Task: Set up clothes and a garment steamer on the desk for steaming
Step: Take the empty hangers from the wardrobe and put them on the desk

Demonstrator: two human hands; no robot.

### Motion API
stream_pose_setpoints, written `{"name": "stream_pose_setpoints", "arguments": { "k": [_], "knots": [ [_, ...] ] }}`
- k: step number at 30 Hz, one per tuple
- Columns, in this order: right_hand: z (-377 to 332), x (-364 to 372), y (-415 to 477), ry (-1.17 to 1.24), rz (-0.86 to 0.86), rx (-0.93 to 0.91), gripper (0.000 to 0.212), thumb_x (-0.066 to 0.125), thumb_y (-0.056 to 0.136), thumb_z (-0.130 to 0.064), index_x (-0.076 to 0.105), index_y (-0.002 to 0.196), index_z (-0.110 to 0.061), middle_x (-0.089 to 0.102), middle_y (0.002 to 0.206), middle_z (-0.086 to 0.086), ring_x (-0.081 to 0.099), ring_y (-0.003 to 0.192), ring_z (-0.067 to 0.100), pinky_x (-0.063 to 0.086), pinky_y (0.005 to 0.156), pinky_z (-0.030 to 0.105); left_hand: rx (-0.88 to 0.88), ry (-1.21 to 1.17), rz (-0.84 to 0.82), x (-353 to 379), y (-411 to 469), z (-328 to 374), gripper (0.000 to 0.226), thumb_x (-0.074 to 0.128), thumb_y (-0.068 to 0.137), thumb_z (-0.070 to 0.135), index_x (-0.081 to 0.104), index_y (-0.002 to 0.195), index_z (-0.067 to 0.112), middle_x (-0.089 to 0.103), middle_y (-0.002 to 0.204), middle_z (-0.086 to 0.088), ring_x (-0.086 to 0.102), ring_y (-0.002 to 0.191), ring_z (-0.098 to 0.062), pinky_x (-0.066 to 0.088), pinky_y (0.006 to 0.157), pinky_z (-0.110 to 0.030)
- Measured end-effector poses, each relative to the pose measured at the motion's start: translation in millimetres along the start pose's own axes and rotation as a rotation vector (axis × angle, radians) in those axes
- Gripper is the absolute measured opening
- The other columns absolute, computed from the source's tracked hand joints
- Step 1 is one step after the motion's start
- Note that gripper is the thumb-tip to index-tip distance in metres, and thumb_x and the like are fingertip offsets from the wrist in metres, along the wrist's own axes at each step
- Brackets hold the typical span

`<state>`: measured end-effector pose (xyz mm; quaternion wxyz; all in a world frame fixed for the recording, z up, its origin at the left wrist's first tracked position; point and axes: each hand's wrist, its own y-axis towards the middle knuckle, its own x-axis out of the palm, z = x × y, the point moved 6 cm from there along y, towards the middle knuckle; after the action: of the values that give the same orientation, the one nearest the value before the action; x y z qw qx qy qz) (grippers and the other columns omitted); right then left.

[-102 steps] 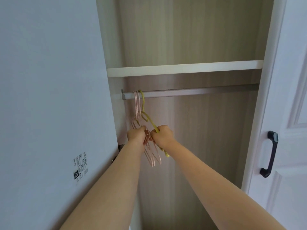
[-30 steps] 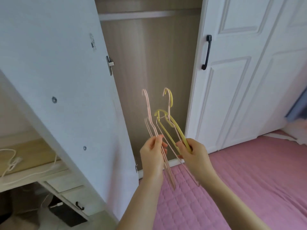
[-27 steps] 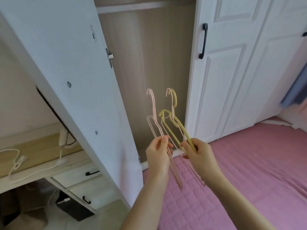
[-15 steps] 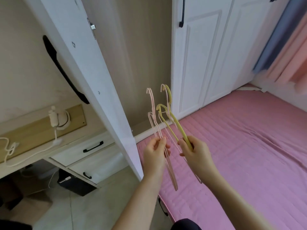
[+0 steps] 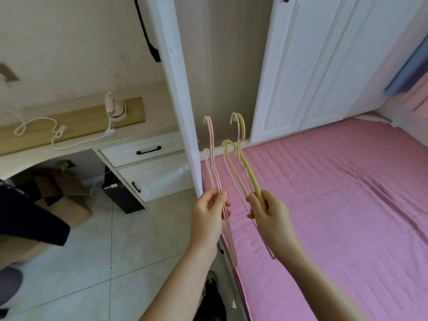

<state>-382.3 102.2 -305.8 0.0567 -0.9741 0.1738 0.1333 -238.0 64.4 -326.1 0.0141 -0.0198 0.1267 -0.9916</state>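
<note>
Pink hangers [image 5: 211, 144] in L hand [image 5: 208, 216] pinch, yellow hangers [image 5: 250, 178] in R hand [image 5: 271, 216] grip, hooks up

Pinched a bunch of thin pink hangers [image 5: 212, 163] in the left hand [image 5: 208, 214], hooks upward. Gripped yellow hangers [image 5: 249, 174] in the right hand [image 5: 269, 214], just beside, hands apart. Held both above the edge of a pink quilted bed [image 5: 335, 205]. Faced an open white wardrobe door [image 5: 178, 89]; further left, saw a desk [image 5: 88, 117] bearing a small white device [image 5: 114, 107] with a looping cord [image 5: 34, 123], drawers [image 5: 148, 156] beneath.
</note>
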Motion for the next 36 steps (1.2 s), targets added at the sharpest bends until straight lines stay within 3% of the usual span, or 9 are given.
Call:
{"name": "stream_pose_setpoints", "arguments": {
  "k": [5,7,10,16,20,26,30,33,36],
  "knots": [
    [16,-2,-52,-0.045,-0.087,0.000,0.021,0.050,0.095,-0.013,0.058,0.081,0.001,0.052,0.065,0.006,0.061,0.073,0.034,0.043,0.051,0.012,0.016,0.015,0.110,-22,-66,-27,0.015,0.060,0.093,0.019,0.066,0.089,0.006,0.059,0.061,0.007,0.053,0.057,-0.006,0.046,0.059,-0.021],
    [20,1,-70,-0.082,-0.131,0.001,0.023,0.051,0.095,-0.016,0.057,0.083,0.002,0.053,0.064,0.005,0.059,0.069,0.034,0.043,0.052,0.022,0.002,0.013,0.147,-32,-86,-35,0.015,0.060,0.093,0.020,0.066,0.089,0.007,0.059,0.061,0.007,0.052,0.059,-0.008,0.045,0.060,-0.024],
    [23,9,-93,-0.097,-0.190,0.012,0.022,0.050,0.094,-0.017,0.057,0.081,-0.001,0.057,0.063,0.004,0.054,0.059,0.023,0.040,0.051,0.022,-0.031,0.003,0.198,-48,-107,-44,0.014,0.062,0.092,0.024,0.067,0.086,0.013,0.058,0.067,0.002,0.051,0.065,-0.014,0.044,0.064,-0.029],
    [15,48,-121,-0.125,-0.316,0.015,0.022,0.047,0.096,-0.024,0.056,0.081,-0.010,0.066,0.067,0.002,0.062,0.068,0.019,0.047,0.061,0.029,-0.095,-0.071,0.268,-81,-119,-47,0.014,0.067,0.087,0.030,0.070,0.089,0.016,0.061,0.070,0.003,0.057,0.071,-0.013,0.050,0.071,-0.031],
    [4,85,-125,-0.126,-0.378,-0.037,0.025,0.048,0.097,-0.021,0.051,0.074,-0.015,0.062,0.066,-0.002,0.053,0.058,0.004,0.042,0.056,0.019,-0.123,-0.125,0.294,-107,-112,-45,0.016,0.068,0.087,0.030,0.071,0.088,0.014,0.063,0.074,-0.005,0.059,0.072,-0.019,0.056,0.074,-0.041],
    [-26,159,-124,-0.034,-0.501,-0.010,0.024,0.047,0.098,-0.017,0.056,0.075,-0.017,0.064,0.069,-0.002,0.066,0.061,0.007,0.045,0.055,0.013,-0.137,-0.172,0.368,-168,-87,-36,0.017,0.065,0.088,0.028,0.070,0.089,0.011,0.059,0.061,0.006,0.056,0.061,-0.010,0.044,0.054,-0.030],
    [-41,211,-116,-0.090,-0.527,-0.021,0.023,0.047,0.097,-0.016,0.061,0.079,-0.012,0.063,0.066,-0.001,0.057,0.050,0.002,0.041,0.048,0.012,-0.136,-0.193,0.380,-214,-61,-29,0.016,0.064,0.089,0.026,0.069,0.085,0.011,0.054,0.054,0.011,0.053,0.059,-0.011,0.042,0.054,-0.030],
    [-50,245,-107,-0.095,-0.531,-0.038,0.025,0.050,0.096,-0.015,0.058,0.072,-0.014,0.058,0.059,-0.005,0.049,0.047,0.000,0.038,0.047,0.011,-0.127,-0.193,0.386,-241,-42,-23,0.017,0.063,0.090,0.023,0.069,0.087,0.008,0.053,0.051,0.013,0.050,0.050,-0.004,0.042,0.049,-0.018],
    [-55,276,-99,-0.102,-0.531,-0.053,0.023,0.051,0.096,-0.017,0.057,0.073,-0.018,0.057,0.061,-0.006,0.048,0.049,0.001,0.039,0.049,0.014,-0.151,-0.179,0.370,-266,-24,-20,0.019,0.063,0.090,0.027,0.071,0.088,0.010,0.060,0.062,0.008,0.053,0.058,-0.004,0.044,0.055,-0.018]
  ]
}}
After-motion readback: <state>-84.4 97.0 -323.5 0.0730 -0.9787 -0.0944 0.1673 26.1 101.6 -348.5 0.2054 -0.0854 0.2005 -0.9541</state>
